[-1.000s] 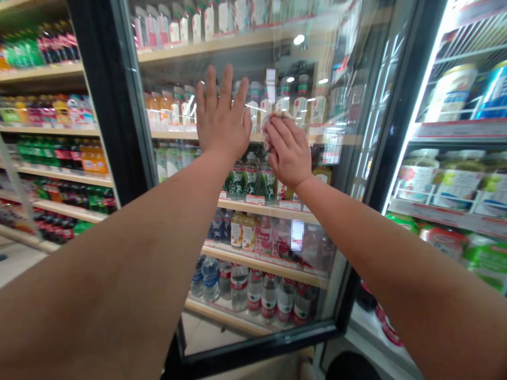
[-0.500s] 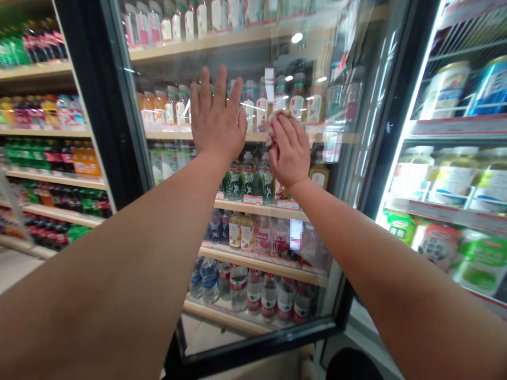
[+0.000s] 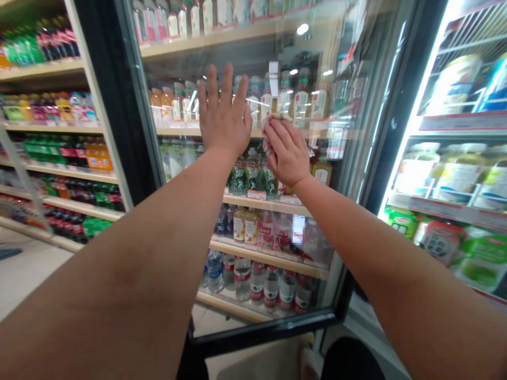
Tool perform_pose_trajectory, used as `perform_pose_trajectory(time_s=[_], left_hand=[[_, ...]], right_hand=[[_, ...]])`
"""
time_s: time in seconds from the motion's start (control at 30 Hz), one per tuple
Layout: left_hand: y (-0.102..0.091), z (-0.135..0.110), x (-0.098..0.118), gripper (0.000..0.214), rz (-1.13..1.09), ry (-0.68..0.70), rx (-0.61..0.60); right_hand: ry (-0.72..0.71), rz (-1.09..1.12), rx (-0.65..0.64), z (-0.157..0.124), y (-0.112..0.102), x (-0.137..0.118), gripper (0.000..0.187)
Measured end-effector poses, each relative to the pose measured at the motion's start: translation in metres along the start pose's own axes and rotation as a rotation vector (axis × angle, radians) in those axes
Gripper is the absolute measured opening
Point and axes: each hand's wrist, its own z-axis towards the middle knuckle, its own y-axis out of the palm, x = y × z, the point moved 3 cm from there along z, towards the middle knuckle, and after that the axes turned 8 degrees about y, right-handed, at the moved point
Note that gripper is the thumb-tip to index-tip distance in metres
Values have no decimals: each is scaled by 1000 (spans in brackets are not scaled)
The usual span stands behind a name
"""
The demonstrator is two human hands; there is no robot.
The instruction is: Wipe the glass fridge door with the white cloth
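Note:
A framed glass door (image 3: pixel 253 58) stands swung out in front of me, with shelves of bottles showing through it. My left hand (image 3: pixel 225 116) lies flat against the pane, fingers spread, holding nothing. To its right, my right hand (image 3: pixel 288 150) presses a crumpled pale cloth (image 3: pixel 283 116) to the glass with bent fingers. Most of the cloth is hidden under the palm; its edge shows above and left of the fingertips. Both arms reach forward from the lower corners.
The door's black frame (image 3: pixel 261 333) borders the glass. On the right is a lit cooler with bottles (image 3: pixel 459 174) and cartons (image 3: pixel 481 264). Drink shelves (image 3: pixel 51 128) line the left side. Below the door, my dark-clothed knee (image 3: pixel 352 361) shows.
The view has shifted slightly, so shelves and door sit further right. My right hand and the cloth have moved slightly left across the glass, nearer my left hand, which stays flat on the pane.

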Motion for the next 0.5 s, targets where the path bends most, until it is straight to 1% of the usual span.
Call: perform_pose_trajectory(time_s=[0.03, 0.07, 0.1, 0.17, 0.2, 0.23, 0.27, 0.33, 0.37, 0.4, 0.43, 0.5], left_hand=[[0, 0, 0, 114, -8, 8, -6], [1, 0, 0, 114, -24, 21, -1], [1, 0, 0, 113, -48, 37, 16], [0, 1, 0, 106, -114, 62, 68], [-1, 1, 0, 102, -147, 64, 84], [-1, 1, 1, 99, -175, 49, 81], [-3, 2, 2, 96, -198, 13, 64], [-7, 3, 4, 89, -233, -105, -3], [-10, 3, 6, 86, -244, -165, -32], [-14, 3, 9, 82, -249, -211, -49], [-18, 3, 11, 79, -248, -238, -56], [-24, 4, 17, 76, -232, -252, -59]], right_hand=[[-30, 7, -34, -1, 1, -1, 59], [-21, 14, -43, -1, 1, -1, 59], [25, 20, -27, -1, 1, 1, 59], [151, 31, 49, -1, -1, 5, 59], [186, 37, 76, -1, -2, 7, 59], [182, 41, 81, -2, -2, 6, 59], [137, 43, 59, -2, -2, 5, 59], [-1, 39, -28, -4, -1, -1, 59], [-45, 32, -64, -5, 0, -2, 59], [-48, 26, -79, -5, 1, -2, 59], [-9, 21, -70, -5, 1, 0, 60], [140, 20, -12, -4, 2, 7, 61]])
